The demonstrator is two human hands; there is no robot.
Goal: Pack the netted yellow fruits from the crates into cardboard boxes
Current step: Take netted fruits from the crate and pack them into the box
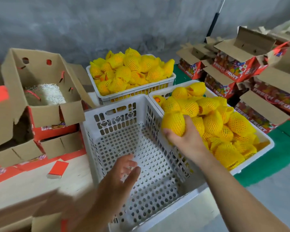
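Note:
My right hand (182,136) grips one netted yellow fruit (173,123) at the left rim of the right white crate (261,148), which is heaped with several netted fruits (221,124). A second full white crate (134,92) stands behind it, piled with netted fruits (129,69). Between them and me sits an empty perforated white crate (141,148). My left hand (122,174) hovers open above that empty crate, fingers spread and holding nothing. An open cardboard box (40,81) with white netting on its bottom stands at the left on other boxes.
Stacks of open red "FRESH FRUIT" boxes (241,67) fill the right rear. Flat cardboard and red box lids (32,156) lie at the left, with a small red card piece (58,167) on top. Green matting (266,164) covers the floor at right. A grey wall is behind.

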